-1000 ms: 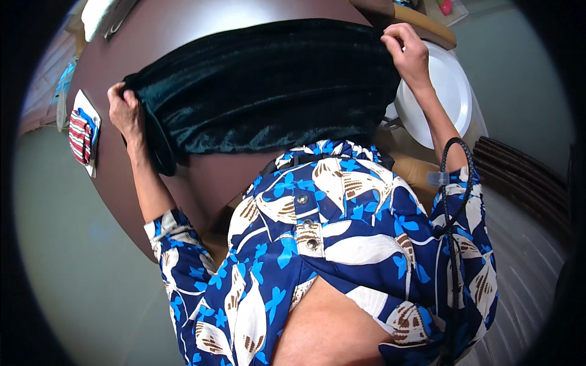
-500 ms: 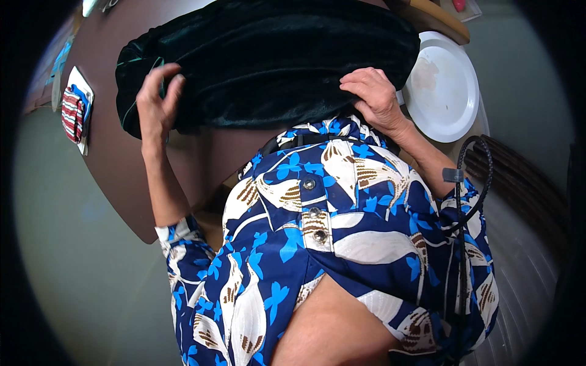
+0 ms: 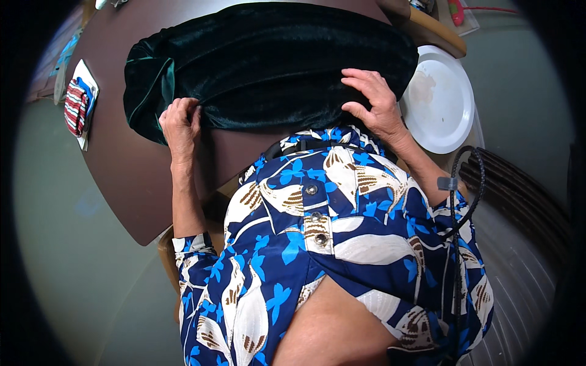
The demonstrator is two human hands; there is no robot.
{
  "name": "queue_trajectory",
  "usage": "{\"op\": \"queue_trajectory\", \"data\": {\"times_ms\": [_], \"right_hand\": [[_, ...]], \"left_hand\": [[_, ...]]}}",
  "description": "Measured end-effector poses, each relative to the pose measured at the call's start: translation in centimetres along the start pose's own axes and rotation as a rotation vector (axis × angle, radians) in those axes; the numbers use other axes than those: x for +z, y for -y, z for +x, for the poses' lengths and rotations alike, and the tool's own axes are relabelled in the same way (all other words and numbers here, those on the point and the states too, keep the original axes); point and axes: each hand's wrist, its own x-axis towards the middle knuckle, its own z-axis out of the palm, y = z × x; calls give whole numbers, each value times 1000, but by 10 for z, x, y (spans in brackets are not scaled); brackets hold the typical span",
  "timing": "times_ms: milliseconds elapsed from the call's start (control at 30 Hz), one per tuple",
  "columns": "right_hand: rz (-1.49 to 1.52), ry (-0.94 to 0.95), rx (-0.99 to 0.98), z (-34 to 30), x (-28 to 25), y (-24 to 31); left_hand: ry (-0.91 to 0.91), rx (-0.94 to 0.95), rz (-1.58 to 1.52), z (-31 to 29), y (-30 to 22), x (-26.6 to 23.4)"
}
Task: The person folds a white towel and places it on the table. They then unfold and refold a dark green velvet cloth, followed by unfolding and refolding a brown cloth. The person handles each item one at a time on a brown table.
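Observation:
A dark green velvet cloth, thick and folded or filled, lies lengthwise across the table before me. At its left end the fabric turns back and a lighter green strip shows. My left hand is closed on the cloth's near left edge, fingertips bent down onto the velvet. My right hand lies at the near right part of the cloth, palm down, its fingers stretched and the thumb held apart. Whether the cloth covers something inside cannot be seen.
A white oval tray sits to the right, beside the cloth's end. On the brown table's left edge is a red-and-white striped cloth. A black cord loops by my right arm. A wooden chair part stands far right.
My left hand has come down and toward me from above the cloth's left end, and its fingers have closed on the near edge. The right hand has barely moved, its fingers spreading slightly.

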Motion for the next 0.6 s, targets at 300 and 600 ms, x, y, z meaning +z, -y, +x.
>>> {"op": "queue_trajectory", "data": {"times_ms": [300, 600], "right_hand": [[-137, 57, -72, -12, 3, 0], [760, -30, 541, 16, -14, -12]], "left_hand": [[-335, 120, -63, 23, -11, -16], [-394, 97, -196, 116, -20, -26]]}}
